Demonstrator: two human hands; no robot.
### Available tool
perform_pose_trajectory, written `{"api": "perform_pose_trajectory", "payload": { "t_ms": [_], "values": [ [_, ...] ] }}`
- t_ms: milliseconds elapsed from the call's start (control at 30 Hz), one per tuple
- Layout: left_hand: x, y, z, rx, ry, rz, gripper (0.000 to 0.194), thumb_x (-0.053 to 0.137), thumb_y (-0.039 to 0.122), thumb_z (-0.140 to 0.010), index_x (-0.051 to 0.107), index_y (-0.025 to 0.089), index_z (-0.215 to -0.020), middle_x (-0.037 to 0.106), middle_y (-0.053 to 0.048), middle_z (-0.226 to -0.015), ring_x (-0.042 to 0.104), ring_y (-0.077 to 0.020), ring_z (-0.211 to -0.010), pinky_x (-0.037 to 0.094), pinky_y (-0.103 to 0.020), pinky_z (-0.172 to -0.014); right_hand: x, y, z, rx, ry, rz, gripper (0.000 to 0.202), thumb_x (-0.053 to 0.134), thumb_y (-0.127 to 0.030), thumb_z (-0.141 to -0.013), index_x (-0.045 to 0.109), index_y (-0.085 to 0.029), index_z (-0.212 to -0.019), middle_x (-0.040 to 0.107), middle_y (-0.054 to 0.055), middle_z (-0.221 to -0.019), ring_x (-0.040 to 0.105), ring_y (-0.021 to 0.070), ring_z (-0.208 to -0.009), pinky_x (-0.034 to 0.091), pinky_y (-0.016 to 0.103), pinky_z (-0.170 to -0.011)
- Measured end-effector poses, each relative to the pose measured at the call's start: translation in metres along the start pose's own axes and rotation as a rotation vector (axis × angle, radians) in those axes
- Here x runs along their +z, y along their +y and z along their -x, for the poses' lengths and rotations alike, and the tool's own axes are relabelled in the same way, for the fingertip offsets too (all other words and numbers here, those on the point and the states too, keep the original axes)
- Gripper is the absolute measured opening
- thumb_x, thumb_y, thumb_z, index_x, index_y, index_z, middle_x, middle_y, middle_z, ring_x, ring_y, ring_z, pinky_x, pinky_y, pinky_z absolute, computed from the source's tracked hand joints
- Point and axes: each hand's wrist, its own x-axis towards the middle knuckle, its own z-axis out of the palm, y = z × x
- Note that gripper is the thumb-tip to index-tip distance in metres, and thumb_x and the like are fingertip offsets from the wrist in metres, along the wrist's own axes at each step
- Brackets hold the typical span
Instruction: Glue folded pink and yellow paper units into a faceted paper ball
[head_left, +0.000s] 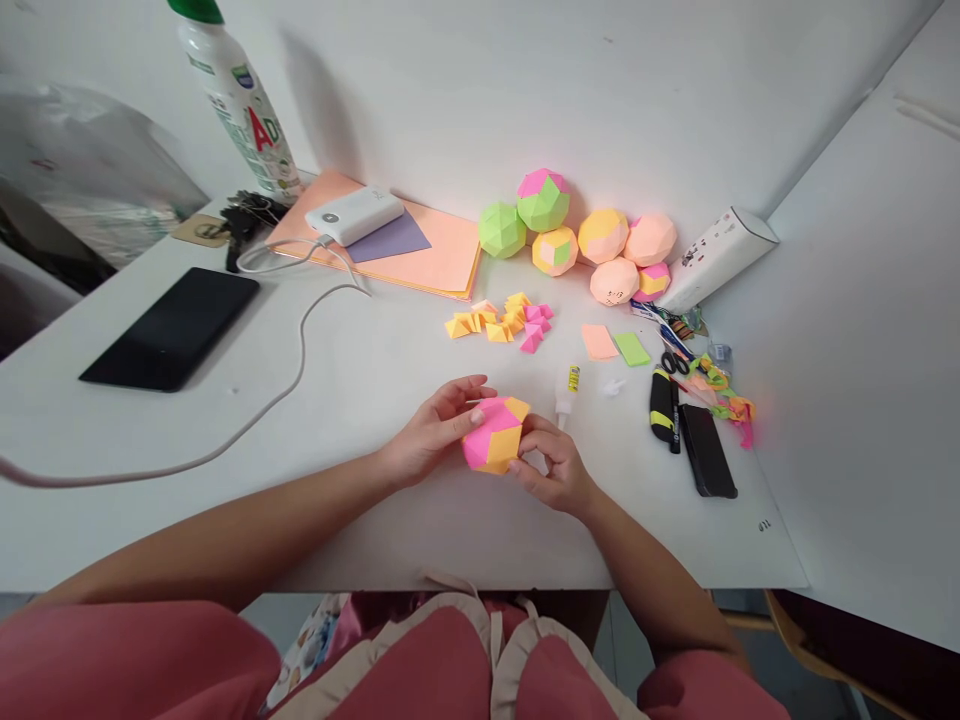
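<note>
One pink-and-orange folded-paper ball [495,435] is held just above the white table [360,385], near its front edge, between the left hand [439,428] and the right hand [553,465]. The left wrist is nearly straight, thumb laid on the pink side and fingers loosely bent behind; the right is half curled, thumb and fingertips at the ball's right side. Both forearms slant in from the lower corners. Just beyond the right fingers lies a small white bottle [574,378] with a yellow label. Farther back stands a tall green-capped bottle [244,110], and a white box [720,258] leans behind the paper balls [555,250]; what these containers hold cannot be seen. Left of the hands, bare tabletop runs to a white cable [150,475] and a dark tablet [172,330]; on the right, a phone [707,450] sits near the side wall [862,300].
</note>
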Motion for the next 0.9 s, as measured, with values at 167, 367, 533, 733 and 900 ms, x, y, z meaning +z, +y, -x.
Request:
{"api": "perform_pose_trajectory", "payload": {
  "t_ms": [167, 367, 533, 733, 900],
  "values": [
    [0.0012, 0.0003, 0.0044, 0.046, -0.088, -0.185, 0.050, 0.070, 0.026, -0.073, 0.052, 0.025, -0.119, 0.054, -0.005, -0.106, 0.055, -0.0172, -0.090, 0.048, -0.030, -0.075, -0.0010, -0.0049, 0.0008, 0.130, -0.042, -0.063, 0.015, 0.054, -0.032, -0.082, 0.055, -0.022, -0.072, 0.056, 0.007, -0.091, 0.055, 0.0189, -0.084, 0.046, 0.036, -0.075],
    [0.0050, 0.0041, 0.0088, 0.055, -0.196, -0.289, 0.031, 0.065, 0.030, -0.078, 0.055, 0.021, -0.106, 0.053, -0.005, -0.105, 0.054, -0.0173, -0.089, 0.047, -0.028, -0.072, -0.0013, -0.0025, 0.0035, 0.302, -0.026, -0.246, 0.018, 0.057, -0.037, -0.081, 0.059, -0.021, -0.074, 0.054, 0.005, -0.093, 0.053, 0.0159, -0.079, 0.044, 0.031, -0.068],
    [0.0010, 0.0059, 0.0061, -0.021, -0.343, -0.303, 0.016, 0.067, 0.028, -0.076, 0.059, 0.016, -0.081, 0.054, -0.002, -0.087, 0.053, -0.0146, -0.077, 0.043, -0.026, -0.068, -0.0022, -0.0008, 0.0014, 0.497, -0.107, -0.480, 0.020, 0.066, -0.035, -0.075, 0.058, -0.018, -0.069, 0.052, 0.001, -0.079, 0.048, 0.0108, -0.067, 0.040, 0.025, -0.058],
    [-0.0004, 0.0074, 0.0047, -0.154, -0.355, -0.249, 0.017, 0.071, 0.027, -0.069, 0.060, 0.014, -0.070, 0.051, 0.000, -0.071, 0.048, -0.0126, -0.066, 0.039, -0.025, -0.060, -0.0010, -0.0021, 0.0001, 0.665, -0.150, -0.562, 0.026, 0.070, -0.036, -0.071, 0.054, -0.016, -0.065, 0.049, -0.002, -0.069, 0.044, 0.0078, -0.059, 0.037, 0.022, -0.053],
    [-0.0028, 0.0067, 0.0044, -0.191, -0.341, -0.300, 0.018, 0.073, 0.029, -0.066, 0.062, 0.014, -0.067, 0.051, 0.000, -0.066, 0.047, -0.0127, -0.063, 0.038, -0.025, -0.058, -0.0007, -0.0024, -0.0001, 0.690, -0.172, -0.576, 0.028, 0.073, -0.035, -0.068, 0.053, -0.016, -0.062, 0.049, -0.002, -0.068, 0.045, 0.0083, -0.059, 0.038, 0.023, -0.053]
  ]
}}
